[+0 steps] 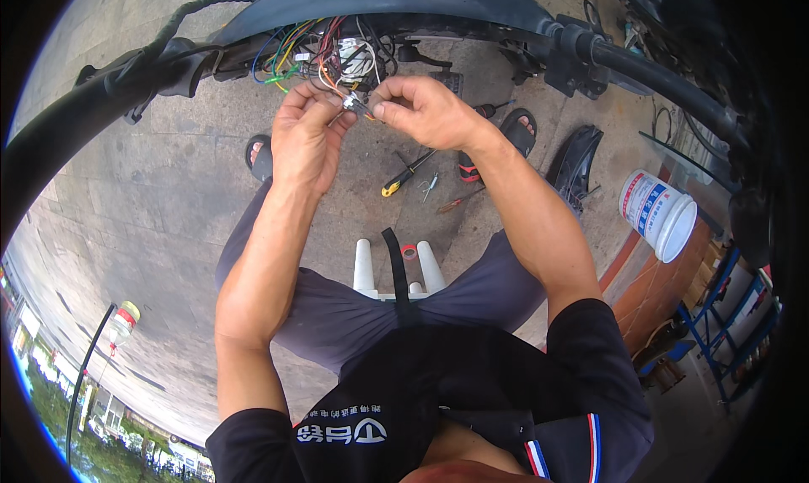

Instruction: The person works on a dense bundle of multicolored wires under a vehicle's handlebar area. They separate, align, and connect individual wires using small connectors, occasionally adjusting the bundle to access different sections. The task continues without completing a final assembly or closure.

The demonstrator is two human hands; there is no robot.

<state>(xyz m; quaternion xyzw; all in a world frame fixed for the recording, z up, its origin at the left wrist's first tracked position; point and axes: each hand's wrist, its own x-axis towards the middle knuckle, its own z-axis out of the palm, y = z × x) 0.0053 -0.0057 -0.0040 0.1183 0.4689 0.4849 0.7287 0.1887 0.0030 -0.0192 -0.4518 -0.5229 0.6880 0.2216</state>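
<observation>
Both my hands are raised in front of an opened vehicle front with handlebars. A small white wire connector is pinched between the thumb and fingers of my left hand. Close beside it, my right hand has thumb and forefinger closed at thin dark and orange wires running from the connector. Whether a second plug half is there is too small to tell. Just beyond my fingers hangs a tangle of coloured wires, red, yellow, blue, green and black, with a white connector block among them.
A curved dark panel arches above the wires. Below, on the paving, lie a yellow-handled screwdriver and other small tools. A red tape roll is by the white stool. A white bucket stands at right.
</observation>
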